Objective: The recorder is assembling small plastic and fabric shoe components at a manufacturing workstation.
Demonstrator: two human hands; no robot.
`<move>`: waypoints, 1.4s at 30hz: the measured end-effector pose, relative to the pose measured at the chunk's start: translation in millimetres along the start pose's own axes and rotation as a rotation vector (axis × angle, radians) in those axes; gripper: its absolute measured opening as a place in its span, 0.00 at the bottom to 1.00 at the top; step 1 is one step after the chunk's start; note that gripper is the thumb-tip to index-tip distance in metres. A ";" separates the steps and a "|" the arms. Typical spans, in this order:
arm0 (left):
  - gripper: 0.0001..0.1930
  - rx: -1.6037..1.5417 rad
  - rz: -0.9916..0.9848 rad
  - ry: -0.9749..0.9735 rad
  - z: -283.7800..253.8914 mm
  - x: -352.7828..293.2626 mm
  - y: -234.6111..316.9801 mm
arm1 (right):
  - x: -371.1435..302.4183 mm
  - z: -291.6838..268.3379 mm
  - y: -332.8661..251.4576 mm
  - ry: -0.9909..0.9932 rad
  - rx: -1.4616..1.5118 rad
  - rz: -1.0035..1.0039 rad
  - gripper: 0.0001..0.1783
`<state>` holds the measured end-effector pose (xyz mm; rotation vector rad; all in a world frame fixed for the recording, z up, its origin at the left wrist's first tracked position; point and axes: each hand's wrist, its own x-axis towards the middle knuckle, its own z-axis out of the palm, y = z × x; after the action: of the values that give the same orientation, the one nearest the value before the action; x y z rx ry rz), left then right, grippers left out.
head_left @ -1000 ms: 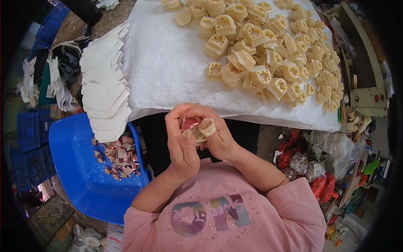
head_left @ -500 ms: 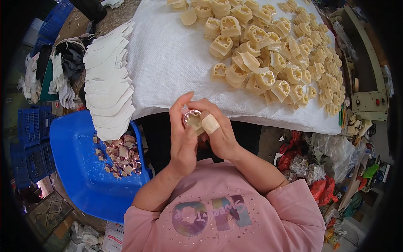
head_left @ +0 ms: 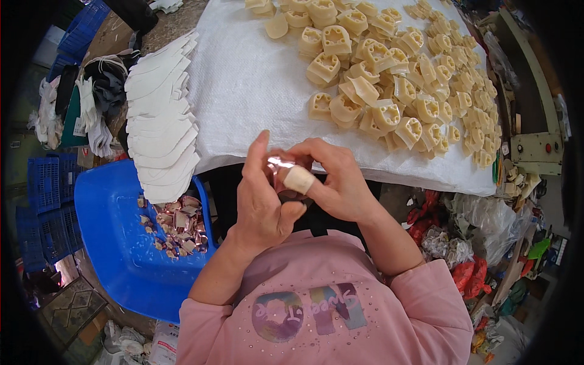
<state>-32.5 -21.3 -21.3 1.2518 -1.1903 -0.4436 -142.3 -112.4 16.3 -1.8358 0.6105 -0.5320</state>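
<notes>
- A small piece (head_left: 278, 165) between the left hand (head_left: 261, 207) and right hand (head_left: 344, 182)
- Heap of parts (head_left: 389, 85) on the sheet (head_left: 243, 79), right side
- Flat pieces (head_left: 161, 121) left of the heap
- Bits (head_left: 182, 228) in the tub (head_left: 121, 237)

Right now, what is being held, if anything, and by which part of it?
A shiny pinkish piece, held between the left hand and right hand. Which part of it they grip cannot be told; fingers and blur hide that.

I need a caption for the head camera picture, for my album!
Shiny piece between left hand and right hand, near heaped cream parts.
</notes>
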 end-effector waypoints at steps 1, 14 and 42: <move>0.44 0.002 0.000 0.001 -2.2 0.8 2.8 | -0.5 1.6 3.7 0.068 0.091 -0.040 0.15; 0.20 0.324 -0.073 -0.176 -20.6 12.8 26.8 | 8.3 -9.7 40.2 -0.211 0.652 0.224 0.12; 0.25 0.480 0.056 0.116 10.2 3.1 8.2 | -12.8 19.3 35.4 -0.007 1.016 0.140 0.16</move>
<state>-42.8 -26.0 -14.0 1.6232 -1.2701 -0.0365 -145.6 -100.8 -24.2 -0.8285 0.3461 -0.5898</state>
